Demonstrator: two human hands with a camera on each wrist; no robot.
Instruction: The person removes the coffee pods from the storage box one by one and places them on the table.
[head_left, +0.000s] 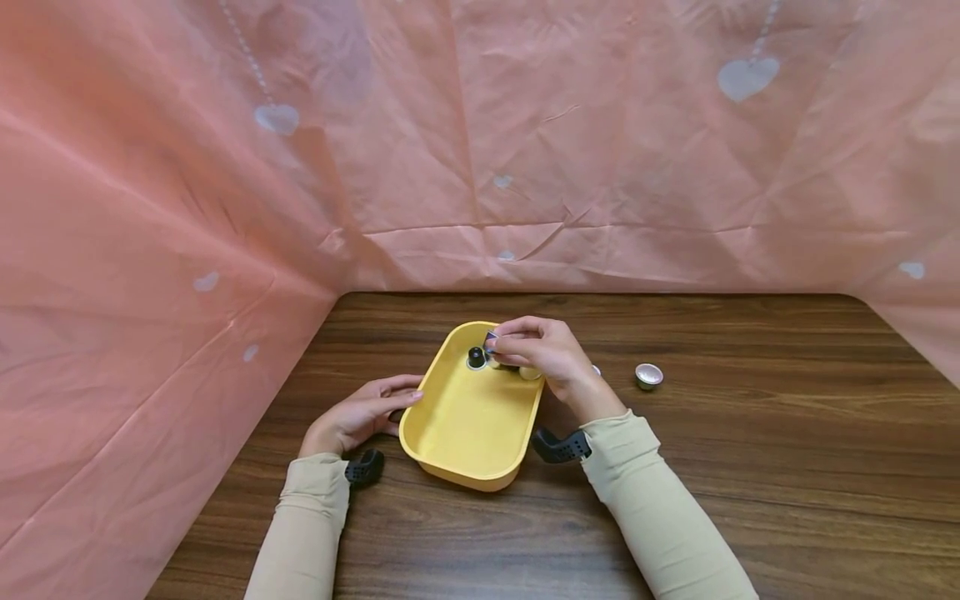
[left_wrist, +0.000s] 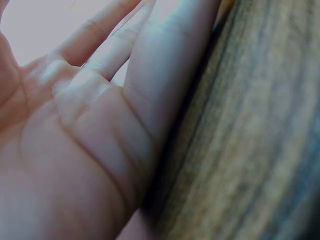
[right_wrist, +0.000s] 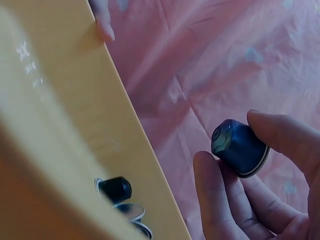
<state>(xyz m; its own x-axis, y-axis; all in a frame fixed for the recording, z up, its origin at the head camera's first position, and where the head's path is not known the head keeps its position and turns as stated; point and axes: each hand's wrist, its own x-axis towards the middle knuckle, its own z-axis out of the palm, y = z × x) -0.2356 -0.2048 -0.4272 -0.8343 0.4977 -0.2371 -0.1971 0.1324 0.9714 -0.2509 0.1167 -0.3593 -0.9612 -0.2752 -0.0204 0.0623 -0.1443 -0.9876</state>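
- Tabletop (head_left: 787,483) of dark brown wood, its grain running in long streaks from side to side; pink cloth (head_left: 600,142) rises behind it and on the left, creased and printed with pale hearts (head_left: 748,79), two of them hung from dotted lines.
- A yellow tray (head_left: 465,425) sits on the wood, slightly askew; to its right, well apart, a small capsule (head_left: 648,377) lies with its shiny lid upward.
- In the head view the right hand (head_left: 551,354) is over the tray's far right corner and hides most of what it grips; the right wrist view shows a blue capsule (right_wrist: 240,147) pinched between thumb and fingers.
- That wrist view also shows round lids (right_wrist: 132,211) beside the black capsule (head_left: 476,358) inside the tray; from the head, the black one stands rim down near the far end, and a cream capsule (head_left: 531,372) is partly covered by the right hand.
- The left hand (head_left: 367,408) rests against the tray's left wall, fingers fairly straight and a little apart; its own wrist view gives a blurred palm beside the wood.
- The tray is smooth, with rounded corners and sloping walls; the blue capsule is a glossy tapered cup with a swirled greenish end and a metallic rim.
- Beige sleeves (head_left: 682,508) wrinkle at the cuffs, above black wrist straps (head_left: 561,447).
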